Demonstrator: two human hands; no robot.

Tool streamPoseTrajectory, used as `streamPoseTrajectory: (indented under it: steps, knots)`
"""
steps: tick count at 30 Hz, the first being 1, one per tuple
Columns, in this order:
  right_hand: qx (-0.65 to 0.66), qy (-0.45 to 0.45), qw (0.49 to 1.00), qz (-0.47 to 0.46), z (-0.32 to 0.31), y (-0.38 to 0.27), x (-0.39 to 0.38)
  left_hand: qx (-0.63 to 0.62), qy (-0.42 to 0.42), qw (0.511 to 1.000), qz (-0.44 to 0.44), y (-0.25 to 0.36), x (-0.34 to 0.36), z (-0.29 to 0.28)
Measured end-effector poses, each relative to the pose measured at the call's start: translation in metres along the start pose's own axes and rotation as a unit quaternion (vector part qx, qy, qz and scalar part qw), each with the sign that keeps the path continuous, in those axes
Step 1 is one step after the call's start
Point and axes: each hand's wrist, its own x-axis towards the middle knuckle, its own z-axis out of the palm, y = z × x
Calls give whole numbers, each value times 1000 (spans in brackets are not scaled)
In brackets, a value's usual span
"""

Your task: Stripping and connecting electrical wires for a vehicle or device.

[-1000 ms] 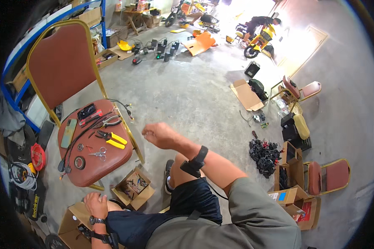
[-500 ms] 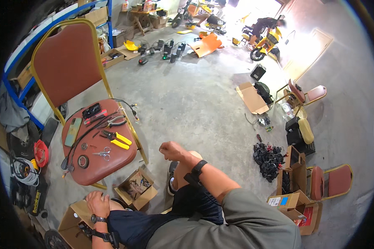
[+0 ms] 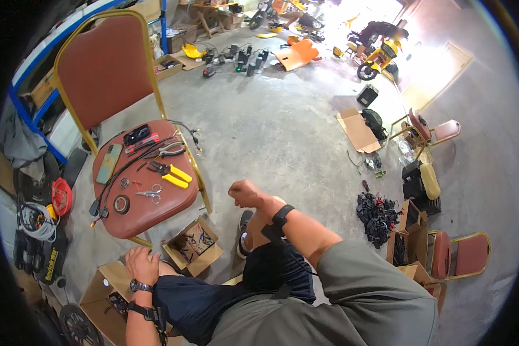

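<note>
My left hand [image 3: 142,264] lies on my left knee, fingers stretched over it, holding nothing. Above my right knee hangs my right hand [image 3: 247,194], wrist bent and fingers curled in, with nothing visible in it. Nearest to both is a red-brown chair [image 3: 150,214] on my left. On its seat are yellow-handled wire strippers [image 3: 172,175], pliers [image 3: 170,150], scissors [image 3: 150,194], a black tape roll [image 3: 121,204] and a smaller ring-shaped roll [image 3: 124,183]. A phone [image 3: 108,164], black cables [image 3: 112,189], a red tool [image 3: 142,143] and a black device [image 3: 136,135] lie there too.
A carton of scraps [image 3: 205,262] stands between chair and foot; another carton [image 3: 101,288] is beside my left arm. Black wired parts [image 3: 378,219] are heaped on the floor at right, near boxes and chairs [image 3: 473,255]. Far back are yellow scooters [image 3: 380,57] and an orange panel [image 3: 296,55].
The whole view has shifted slightly, with the chair and floor things now a little farther right. Both hands keep their poses on the knees.
</note>
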Motion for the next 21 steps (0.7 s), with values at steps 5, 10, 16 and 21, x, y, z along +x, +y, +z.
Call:
streamPoseTrajectory:
  steps: [5,10,16,21]
  knots:
    - [48,96,989,-100,-11,-36,36,-79,-2,996,50,24,10,-11]
    - [286,108,929,-206,-15,-120,55,-215,130,961,117,68,58,-29]
    - [186,156,935,-259,10,-143,105,-329,239,913,-28,71,158,-31]
    - [-73,157,931,-321,31,-139,124,-330,162,924,-103,25,207,-34]
